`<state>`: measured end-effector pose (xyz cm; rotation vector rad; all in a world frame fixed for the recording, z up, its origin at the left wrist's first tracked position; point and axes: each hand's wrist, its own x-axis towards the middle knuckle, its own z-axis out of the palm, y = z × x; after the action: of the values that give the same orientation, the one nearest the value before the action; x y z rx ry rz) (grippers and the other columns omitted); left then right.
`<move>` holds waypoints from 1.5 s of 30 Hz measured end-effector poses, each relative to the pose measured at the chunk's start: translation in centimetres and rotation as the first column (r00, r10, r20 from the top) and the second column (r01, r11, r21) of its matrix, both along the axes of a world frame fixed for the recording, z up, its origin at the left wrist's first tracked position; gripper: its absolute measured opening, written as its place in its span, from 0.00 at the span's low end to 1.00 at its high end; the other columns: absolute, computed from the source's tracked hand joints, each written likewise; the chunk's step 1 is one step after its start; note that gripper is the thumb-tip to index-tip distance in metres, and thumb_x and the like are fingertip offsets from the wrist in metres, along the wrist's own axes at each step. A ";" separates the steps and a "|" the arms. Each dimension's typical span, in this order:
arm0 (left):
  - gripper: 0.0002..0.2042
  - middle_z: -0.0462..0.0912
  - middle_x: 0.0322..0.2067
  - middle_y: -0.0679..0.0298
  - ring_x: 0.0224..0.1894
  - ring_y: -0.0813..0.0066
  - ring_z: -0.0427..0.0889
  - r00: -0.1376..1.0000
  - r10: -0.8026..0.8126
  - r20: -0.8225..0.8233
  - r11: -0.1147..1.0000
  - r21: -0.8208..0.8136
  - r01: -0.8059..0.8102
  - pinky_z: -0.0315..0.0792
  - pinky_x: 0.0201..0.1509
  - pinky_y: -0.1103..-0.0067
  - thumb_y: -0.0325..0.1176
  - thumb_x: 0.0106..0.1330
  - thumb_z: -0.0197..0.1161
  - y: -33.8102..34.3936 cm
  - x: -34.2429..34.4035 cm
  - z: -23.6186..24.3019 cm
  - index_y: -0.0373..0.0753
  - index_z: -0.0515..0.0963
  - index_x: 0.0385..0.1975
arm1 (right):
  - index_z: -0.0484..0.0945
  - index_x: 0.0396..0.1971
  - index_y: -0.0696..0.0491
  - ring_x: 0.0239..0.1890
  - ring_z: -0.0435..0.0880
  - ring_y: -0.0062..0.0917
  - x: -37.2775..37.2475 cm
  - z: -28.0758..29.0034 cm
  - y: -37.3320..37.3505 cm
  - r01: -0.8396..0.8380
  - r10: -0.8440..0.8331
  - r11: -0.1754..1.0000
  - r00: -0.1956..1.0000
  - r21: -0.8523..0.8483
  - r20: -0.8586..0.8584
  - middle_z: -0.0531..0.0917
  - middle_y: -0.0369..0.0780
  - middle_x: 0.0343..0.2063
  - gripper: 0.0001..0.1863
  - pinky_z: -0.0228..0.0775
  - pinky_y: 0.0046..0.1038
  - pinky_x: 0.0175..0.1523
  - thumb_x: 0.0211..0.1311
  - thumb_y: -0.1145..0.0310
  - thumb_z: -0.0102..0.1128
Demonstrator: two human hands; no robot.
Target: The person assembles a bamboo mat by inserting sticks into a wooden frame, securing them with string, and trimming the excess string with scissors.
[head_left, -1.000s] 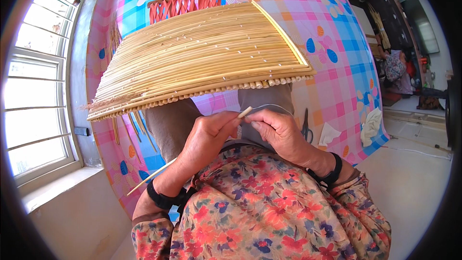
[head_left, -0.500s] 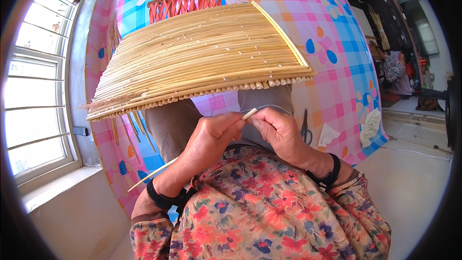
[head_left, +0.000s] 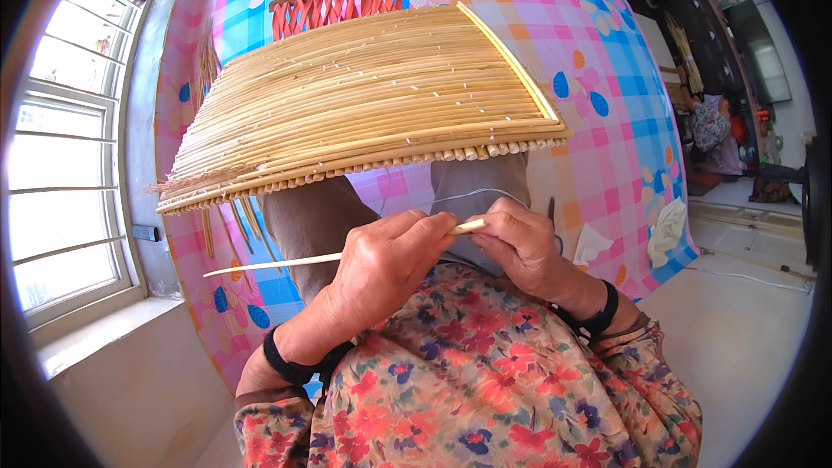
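My left hand [head_left: 390, 251] is closed around a long, pale plant stalk [head_left: 273, 266]. The stalk's thin end points out to the left, and its thick cut end shows between my two hands. Pinched fingers of my right hand [head_left: 524, 247] meet that thick end. A thin grey cord [head_left: 472, 194] loops just above both hands; where its ends go is hidden. Beyond the hands, a panel of stalks laid side by side [head_left: 347, 108] rests across my knees, with small white stitches on it and lighter stalks edging its right side.
Behind the panel stands a wooden bar with red crisscross straps [head_left: 342, 7]. Loose stalks [head_left: 251, 224] lie left of my knee. Dark scissors [head_left: 552, 208], partly hidden, and white crumpled cloth [head_left: 667, 230] lie right on the checked sheet [head_left: 607, 208]. A barred window [head_left: 65, 191] is at left.
The stalk has swung up at its thin left end and lies closer to level. Both hands have shifted slightly, and my right hand now covers more of the scissors.
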<state>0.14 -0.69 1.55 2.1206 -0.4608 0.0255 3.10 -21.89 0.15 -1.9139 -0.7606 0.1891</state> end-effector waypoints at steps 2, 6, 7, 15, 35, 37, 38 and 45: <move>0.09 0.75 0.22 0.61 0.23 0.63 0.78 0.994 -0.005 0.111 0.999 0.035 0.001 0.72 0.23 0.72 0.26 0.61 0.64 -0.1 0.1 0.0 0.36 0.77 0.40 | 0.79 0.41 0.56 0.27 0.77 0.33 0.1 -0.3 0.0 0.000 -0.002 0.998 0.999 0.055 0.039 0.74 0.40 0.27 0.11 0.68 0.29 0.32 0.58 0.78 0.63; 0.09 0.73 0.21 0.62 0.22 0.65 0.77 0.988 -0.006 0.152 0.999 0.048 -0.002 0.71 0.22 0.73 0.25 0.60 0.64 0.0 -0.2 -0.1 0.36 0.77 0.39 | 0.78 0.39 0.57 0.26 0.77 0.33 0.3 -0.3 0.1 -0.026 0.021 0.999 0.991 0.036 0.129 0.74 0.40 0.25 0.10 0.68 0.30 0.30 0.56 0.78 0.64; 0.09 0.72 0.21 0.62 0.21 0.65 0.77 0.983 -0.021 0.182 0.998 0.065 0.010 0.71 0.21 0.73 0.25 0.59 0.64 0.1 -0.3 -0.3 0.36 0.76 0.39 | 0.78 0.38 0.57 0.25 0.77 0.33 0.5 -0.4 0.0 -0.060 0.057 0.998 0.979 0.008 0.198 0.73 0.40 0.23 0.10 0.67 0.31 0.28 0.55 0.78 0.65; 0.10 0.70 0.20 0.64 0.20 0.68 0.75 0.975 0.005 0.220 0.995 0.100 -0.028 0.70 0.19 0.75 0.25 0.55 0.65 0.3 -2.1 -0.3 0.36 0.74 0.37 | 0.77 0.38 0.56 0.21 0.76 0.31 -0.1 -0.9 0.2 -0.145 0.128 0.988 0.957 0.047 0.260 0.74 0.39 0.21 0.12 0.67 0.32 0.23 0.53 0.79 0.66; 0.15 0.73 0.30 0.63 0.33 0.62 0.78 0.982 0.069 0.175 0.837 0.525 -0.153 0.73 0.33 0.70 0.23 0.56 0.62 4.7 -1.9 4.7 0.39 0.78 0.45 | 0.81 0.31 0.51 0.26 0.73 0.32 0.4 -2.8 -2.7 -0.029 0.118 0.977 0.897 -0.210 0.426 0.71 0.37 0.23 0.11 0.67 0.31 0.28 0.45 0.77 0.69; 0.17 0.71 0.32 0.63 0.35 0.63 0.77 0.987 0.098 0.129 0.826 0.543 -0.153 0.73 0.35 0.70 0.24 0.54 0.61 5.0 -2.1 4.8 0.38 0.78 0.46 | 0.81 0.30 0.51 0.27 0.72 0.32 0.4 -2.7 -3.2 -0.011 0.130 0.965 0.889 -0.263 0.439 0.71 0.36 0.23 0.11 0.67 0.31 0.29 0.43 0.77 0.70; 0.17 0.72 0.32 0.63 0.35 0.64 0.77 0.984 0.072 0.165 0.809 0.567 -0.155 0.72 0.35 0.70 0.23 0.53 0.62 5.6 -2.0 4.9 0.38 0.78 0.46 | 0.81 0.30 0.51 0.27 0.72 0.31 0.4 -2.6 -3.6 -0.015 0.147 0.957 0.886 -0.289 0.441 0.70 0.36 0.23 0.11 0.67 0.31 0.30 0.43 0.77 0.69; 0.18 0.73 0.31 0.63 0.34 0.63 0.76 0.940 0.000 0.342 0.807 0.555 -0.202 0.72 0.37 0.70 0.23 0.50 0.62 7.0 0.8 5.3 0.38 0.79 0.44 | 0.79 0.28 0.49 0.28 0.72 0.27 -1.4 -4.2 -5.1 -0.055 0.284 0.909 0.808 -0.413 0.516 0.69 0.34 0.22 0.09 0.67 0.26 0.31 0.43 0.71 0.58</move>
<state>0.97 6.34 6.89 2.7722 -0.6049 0.3469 1.65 -26.97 -4.01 -2.3035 -1.3892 -0.1508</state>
